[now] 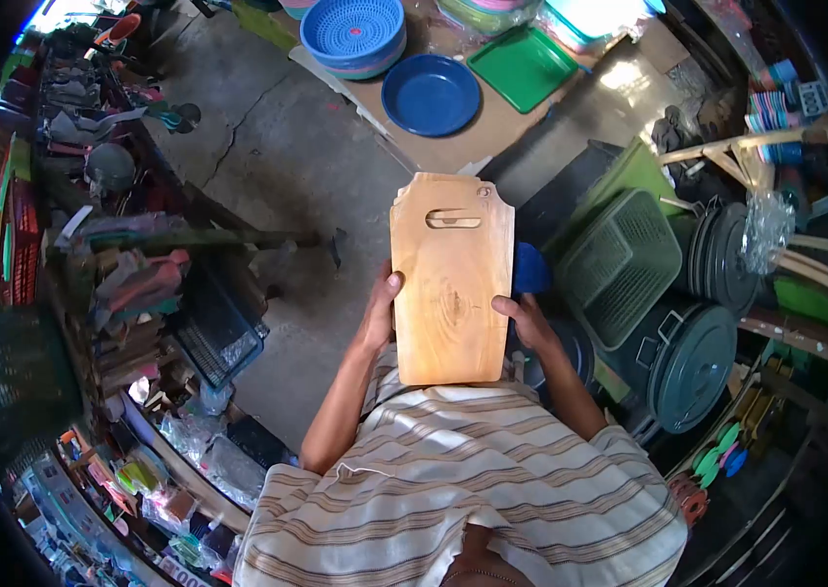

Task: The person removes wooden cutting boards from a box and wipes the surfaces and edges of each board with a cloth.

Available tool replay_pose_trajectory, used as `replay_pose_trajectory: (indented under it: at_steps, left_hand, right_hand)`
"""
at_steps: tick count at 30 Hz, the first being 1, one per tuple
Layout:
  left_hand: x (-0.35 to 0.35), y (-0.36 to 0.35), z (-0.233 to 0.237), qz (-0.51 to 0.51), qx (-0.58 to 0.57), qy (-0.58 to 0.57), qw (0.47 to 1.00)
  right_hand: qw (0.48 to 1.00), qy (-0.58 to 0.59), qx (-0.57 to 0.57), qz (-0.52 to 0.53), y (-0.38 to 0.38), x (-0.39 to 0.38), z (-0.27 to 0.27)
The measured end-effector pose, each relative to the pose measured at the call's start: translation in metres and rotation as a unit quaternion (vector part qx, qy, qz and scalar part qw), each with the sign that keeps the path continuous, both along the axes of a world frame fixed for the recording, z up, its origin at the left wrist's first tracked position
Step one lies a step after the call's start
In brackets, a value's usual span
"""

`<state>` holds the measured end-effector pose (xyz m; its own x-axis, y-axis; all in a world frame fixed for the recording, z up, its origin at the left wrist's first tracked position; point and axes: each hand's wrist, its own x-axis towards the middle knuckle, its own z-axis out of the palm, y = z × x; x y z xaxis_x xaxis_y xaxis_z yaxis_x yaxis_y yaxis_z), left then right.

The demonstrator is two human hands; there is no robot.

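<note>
Pale, honey-toned wood, head view: cutting board (453, 264), held upright before the striped shirt (512, 470). Handle slot (454, 219) near the top; upper corners notched; dark knot (453, 304) with ringed grain just below the middle. Grip: left hand (380, 311) grasping the left edge, right hand (529, 321) the right. A small mark (484, 193) (upper right corner) is illegible. Beyond: desk (438, 152) bearing blue basin (431, 95), green tray (524, 68).

No text readable for sure. Small dark mark (484, 192), top right of pale brown, flat wooden board (452, 284): too small. White printed label (179, 571), bottom left: too blurred.
</note>
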<state>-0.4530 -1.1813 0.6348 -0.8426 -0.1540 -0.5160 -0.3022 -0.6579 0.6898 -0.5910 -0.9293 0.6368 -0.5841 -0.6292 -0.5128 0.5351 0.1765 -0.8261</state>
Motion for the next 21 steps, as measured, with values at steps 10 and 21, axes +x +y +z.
replay_pose_trajectory:
  at_steps: [10, 21]
  left_hand:
    - [-0.195, -0.132, -0.075, -0.008, 0.012, -0.04, 0.999]
    - [-0.344, -0.236, -0.219, 0.006, -0.035, -0.166, 0.985]
  right_hand:
    - [0.968, 0.067, 0.243, 0.019, -0.112, -0.184, -0.081]
    - [0.994, 0.022, 0.103, 0.0, -0.21, -0.356, -0.246]
